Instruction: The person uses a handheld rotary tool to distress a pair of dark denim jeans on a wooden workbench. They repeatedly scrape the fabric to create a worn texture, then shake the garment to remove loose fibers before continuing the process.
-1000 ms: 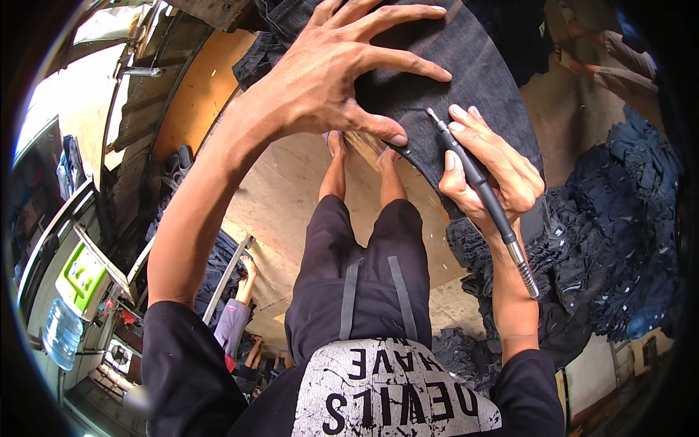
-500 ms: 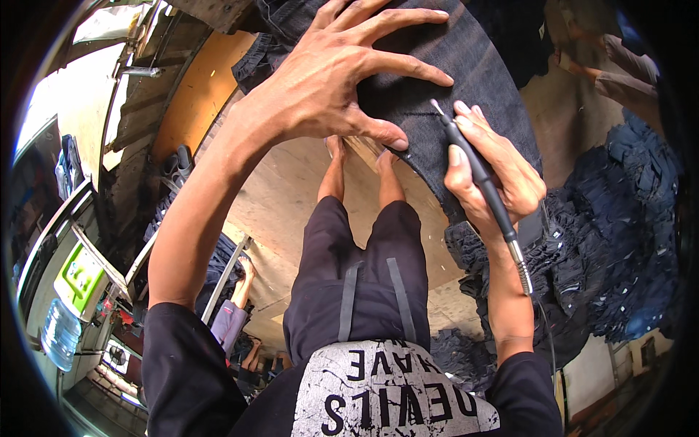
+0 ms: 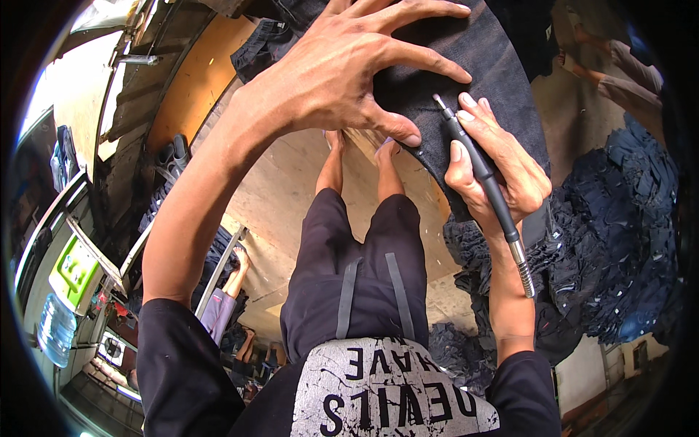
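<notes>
A dark denim garment [image 3: 502,80] is spread in front of me, its near edge curving down to the right. My left hand [image 3: 357,69] lies on it with fingers spread, the thumb near the cloth's edge. Between the thumb and fingers of my right hand [image 3: 502,160] is a black rotary tool handpiece [image 3: 482,171], gripped like a pen. Its small pale tip [image 3: 437,97] points at the denim beside my left index finger; whether it touches cannot be made out. A metal spring sleeve [image 3: 523,271] sits at the handpiece's rear end, by my right forearm.
Heaps of dark folded jeans [image 3: 604,233] rise on the right. Another person's legs [image 3: 619,73] show at the far right, and another person's arm [image 3: 231,284] at lower left. A green tray [image 3: 76,273] and a clear blue water bottle [image 3: 57,331] stand at the left.
My left hand has shifted slightly right and up over the denim. The handpiece tip has moved slightly up in the picture, still in my right hand.
</notes>
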Demonstrator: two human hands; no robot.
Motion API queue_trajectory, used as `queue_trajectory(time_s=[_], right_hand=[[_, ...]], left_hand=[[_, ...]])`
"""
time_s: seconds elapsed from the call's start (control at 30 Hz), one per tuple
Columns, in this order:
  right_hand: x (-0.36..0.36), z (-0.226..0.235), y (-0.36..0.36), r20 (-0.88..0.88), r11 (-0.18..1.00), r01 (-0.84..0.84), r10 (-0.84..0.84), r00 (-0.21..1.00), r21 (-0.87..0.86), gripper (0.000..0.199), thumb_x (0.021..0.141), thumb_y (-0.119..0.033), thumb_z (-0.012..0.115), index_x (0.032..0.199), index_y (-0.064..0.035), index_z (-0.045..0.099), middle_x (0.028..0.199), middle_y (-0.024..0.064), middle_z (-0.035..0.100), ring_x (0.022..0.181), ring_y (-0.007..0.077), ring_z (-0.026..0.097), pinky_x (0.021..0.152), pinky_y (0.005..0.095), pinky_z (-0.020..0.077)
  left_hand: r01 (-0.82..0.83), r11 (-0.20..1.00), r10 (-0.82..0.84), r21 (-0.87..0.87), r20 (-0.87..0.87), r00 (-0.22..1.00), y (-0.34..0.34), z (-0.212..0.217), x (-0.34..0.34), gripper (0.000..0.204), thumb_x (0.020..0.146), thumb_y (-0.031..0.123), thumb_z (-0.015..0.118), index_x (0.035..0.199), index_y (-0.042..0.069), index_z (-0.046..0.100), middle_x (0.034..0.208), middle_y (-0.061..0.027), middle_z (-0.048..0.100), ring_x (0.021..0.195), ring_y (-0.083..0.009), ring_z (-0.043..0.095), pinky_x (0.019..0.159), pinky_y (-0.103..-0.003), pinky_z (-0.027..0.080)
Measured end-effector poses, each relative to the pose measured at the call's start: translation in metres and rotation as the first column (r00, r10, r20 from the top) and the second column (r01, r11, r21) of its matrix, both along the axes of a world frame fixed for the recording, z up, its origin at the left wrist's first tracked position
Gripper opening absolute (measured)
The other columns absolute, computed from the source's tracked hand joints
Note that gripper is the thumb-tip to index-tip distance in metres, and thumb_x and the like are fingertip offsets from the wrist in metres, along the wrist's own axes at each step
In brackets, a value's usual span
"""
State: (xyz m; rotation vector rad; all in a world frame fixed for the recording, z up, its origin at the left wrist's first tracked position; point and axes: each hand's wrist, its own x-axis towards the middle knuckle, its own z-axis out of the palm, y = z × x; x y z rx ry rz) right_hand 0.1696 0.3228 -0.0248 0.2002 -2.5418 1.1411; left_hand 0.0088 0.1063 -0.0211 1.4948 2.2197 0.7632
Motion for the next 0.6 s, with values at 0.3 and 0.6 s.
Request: queue_trajectory(time_s=[0.3, 0.6], right_hand=[[0.009, 0.004, 0.006, 0.067, 0.998, -0.053, 0.056, 0.996, -0.046, 0.034, 0.08, 0.009, 0.074, 0.113, 0.0091, 0.079, 0.116, 0.027, 0.082, 0.115, 0.0375, 0.081, 0.109, 0.0486, 0.0626], [0.02, 0.009, 0.003, 0.096, 0.997, -0.039, 0.045, 0.994, -0.065, 0.03, 0.083, 0.006, 0.074, 0.113, 0.0108, 0.079, 0.115, 0.0287, 0.081, 0.116, 0.039, 0.081, 0.11, 0.051, 0.0615]], left_hand=[[0.006, 0.998, -0.003, 0.059, -0.04, 0.999, -0.001, -0.01, 0.002, 0.074, 0.085, 0.07, 0.084, 0.15, 0.039, 0.071, 0.182, -0.0114, 0.03, 0.171, -0.0446, 0.009, 0.134, -0.071, 0.006], [0.0, 0.999, -0.001, -0.046, -0.034, 0.999, 0.001, -0.006, 0.001, 0.073, 0.086, 0.072, 0.082, 0.15, 0.04, 0.07, 0.182, -0.0111, 0.03, 0.172, -0.0441, 0.009, 0.134, -0.071, 0.006]])
